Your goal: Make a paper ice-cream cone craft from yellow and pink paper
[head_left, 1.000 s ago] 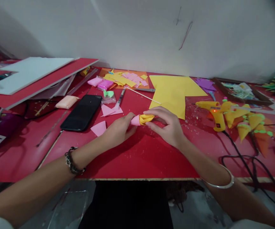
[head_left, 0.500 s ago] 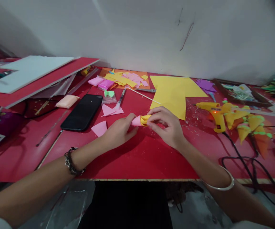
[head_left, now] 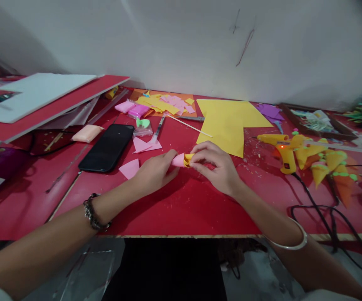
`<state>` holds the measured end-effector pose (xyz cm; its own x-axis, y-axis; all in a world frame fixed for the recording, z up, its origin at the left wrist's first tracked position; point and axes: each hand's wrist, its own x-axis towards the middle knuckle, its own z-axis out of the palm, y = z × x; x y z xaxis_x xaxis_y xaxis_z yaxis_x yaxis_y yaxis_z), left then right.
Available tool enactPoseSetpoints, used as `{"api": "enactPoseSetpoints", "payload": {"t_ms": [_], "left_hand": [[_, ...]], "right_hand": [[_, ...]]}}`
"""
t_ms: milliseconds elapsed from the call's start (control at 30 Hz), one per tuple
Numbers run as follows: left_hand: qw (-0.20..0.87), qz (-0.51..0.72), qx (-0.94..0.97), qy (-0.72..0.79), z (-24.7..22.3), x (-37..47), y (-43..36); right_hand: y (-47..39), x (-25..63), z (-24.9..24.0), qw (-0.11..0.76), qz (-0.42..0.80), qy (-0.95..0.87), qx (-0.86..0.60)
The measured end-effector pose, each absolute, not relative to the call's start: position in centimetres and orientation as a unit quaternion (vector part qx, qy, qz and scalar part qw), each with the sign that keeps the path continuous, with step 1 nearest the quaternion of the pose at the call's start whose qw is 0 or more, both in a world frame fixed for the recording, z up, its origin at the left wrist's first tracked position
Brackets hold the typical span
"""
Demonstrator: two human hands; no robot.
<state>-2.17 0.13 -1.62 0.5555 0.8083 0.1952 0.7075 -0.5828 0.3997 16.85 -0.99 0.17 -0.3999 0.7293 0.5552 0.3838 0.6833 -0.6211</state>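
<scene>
- Held between two hands above or against the red tabletop (head_left: 183,213), near the middle: a small pink-and-yellow piece (head_left: 181,160), laid crosswise, probably for a grip at either end.
- Closed around the pink end (head_left: 177,160): the left hand (head_left: 152,171), thumb and fingers pinching, seemingly as the steadying hold.
- Pinching the yellow end (head_left: 188,159): the right hand (head_left: 217,167), fingertips bunched at the curled folds, likely for finer control over thin material.
- Partly hidden by fingers: the yellow end's far tip. Impossible to tell from this angle: contact or gap between piece and tabletop.
- Lying flat just beside the left forearm: a cut pink shape (head_left: 129,168), perhaps for easy reach. Farther left, a black phone (head_left: 107,148), well apart from the fingers.
- Spread flat beyond the right hand: a notched yellow sheet (head_left: 223,125), with a pale stick (head_left: 187,125) reaching over its edge.
- Heaped toward the wall: pink and yellow scraps (head_left: 165,103), presumably to free working space.
- Resting off to the right, red light lit: a yellow glue gun (head_left: 286,152), likely set apart because of heat, near clustered yellow and orange cones (head_left: 320,173).
</scene>
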Motion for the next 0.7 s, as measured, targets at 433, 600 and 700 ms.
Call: {"api": "enactPoseSetpoints", "payload": {"t_ms": [433,600,700], "left_hand": [[0.225,0.223,0.855,0.412,-1.04,-2.16,0.22],[0.232,0.224,0.852,0.413,-1.15,-2.15,0.35],[0.229,0.225,0.852,0.413,-1.13,-2.11,0.38]], "right_hand": [[-1.41,16.7,0.54,0.439,0.234,-0.799,-0.337],[-1.35,16.69,0.54,0.44,0.235,-0.798,-0.34],[-1.36,16.71,0.55,0.447,0.232,-0.793,-0.343]]}}
